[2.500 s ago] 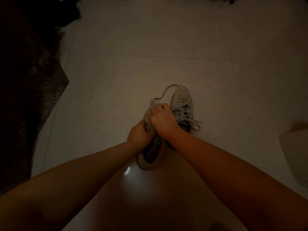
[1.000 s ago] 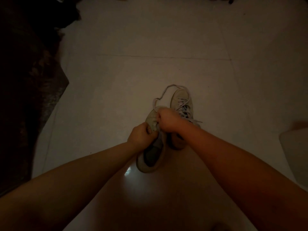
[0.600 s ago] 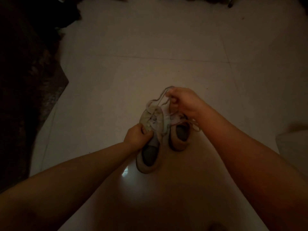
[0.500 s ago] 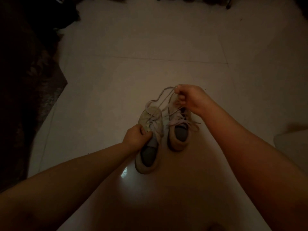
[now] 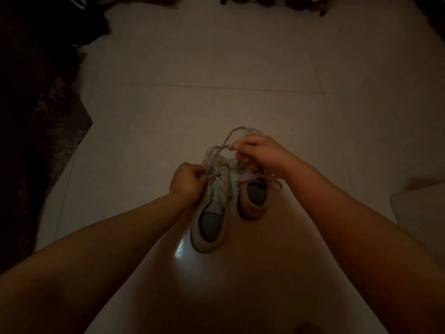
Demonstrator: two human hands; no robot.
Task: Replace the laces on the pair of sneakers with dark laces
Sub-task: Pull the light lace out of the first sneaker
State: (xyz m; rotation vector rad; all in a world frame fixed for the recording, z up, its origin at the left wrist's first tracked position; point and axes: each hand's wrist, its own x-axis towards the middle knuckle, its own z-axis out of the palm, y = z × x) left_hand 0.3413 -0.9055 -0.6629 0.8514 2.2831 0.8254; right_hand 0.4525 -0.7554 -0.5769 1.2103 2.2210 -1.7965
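Two pale sneakers stand side by side on a light tiled floor (image 5: 216, 68) in dim light, heels toward the person and toes pointing away. The left sneaker (image 5: 212, 213) sits nearer the camera, its dark insole showing through the open collar; the right sneaker (image 5: 252, 198) is just beside it and a little farther off, also showing a dark insole. The left hand (image 5: 186, 180) is curled against the lacing area of the left sneaker, fingers closed on the light lace (image 5: 216, 153) where it crosses the upper eyelets. The right hand (image 5: 258, 153) is raised over the toe end of the right sneaker, thumb and fingers pinching that same light lace, which runs from the pinch back to the left sneaker and also arches in a loose loop beyond the knuckles. More pale lace ends (image 5: 274, 183) spill off the right sneaker's side, below the right wrist. In this poor light it is hard to tell which eyelets the pulled strand passes through. A dark rug (image 5: 43, 116) covers the floor along the left edge, and a pale rounded object (image 5: 421, 208) shows at the right edge. A small bright reflection (image 5: 180, 248) glints on the tile beside the left sneaker's heel.
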